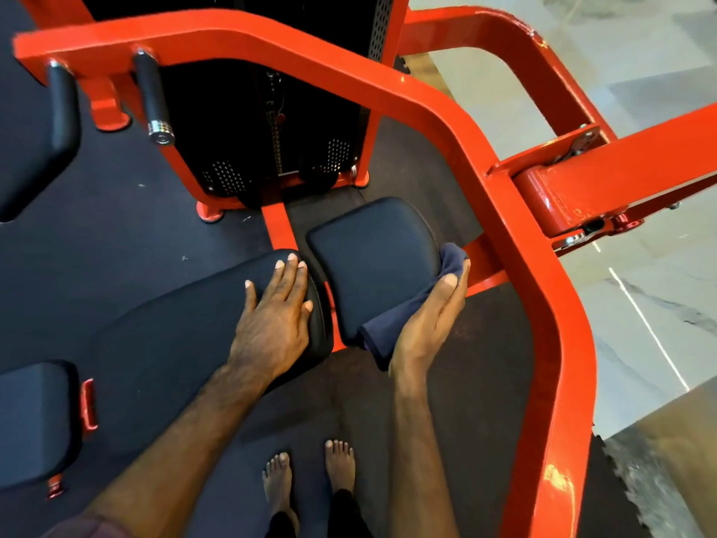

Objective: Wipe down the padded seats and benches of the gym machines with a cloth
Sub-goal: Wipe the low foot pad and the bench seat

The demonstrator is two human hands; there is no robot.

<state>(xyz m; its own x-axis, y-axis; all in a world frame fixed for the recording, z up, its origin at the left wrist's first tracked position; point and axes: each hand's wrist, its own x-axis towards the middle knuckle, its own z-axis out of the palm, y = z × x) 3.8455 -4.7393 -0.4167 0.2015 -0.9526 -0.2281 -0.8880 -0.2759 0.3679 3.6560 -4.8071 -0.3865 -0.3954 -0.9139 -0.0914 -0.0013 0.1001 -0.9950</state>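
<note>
- Floor [128, 231]: dark rubber matting under the machine, flecked with small pale specks at left.
- Beyond the matting, at right and far right, pale marbled tile [640, 304] with a thin white line across it.
- The matting's near right edge is jagged, interlocking.
- Red machine frame [504, 211] stands on the matting; two round red feet [209, 213] rest flat at centre far, either side of the black perforated weight-stack housing [248, 122].
- A further red foot [110, 120] rests on the matting at far left.
- Two bare feet [310, 475] stand on the matting at near centre, toes pointing far.
</note>
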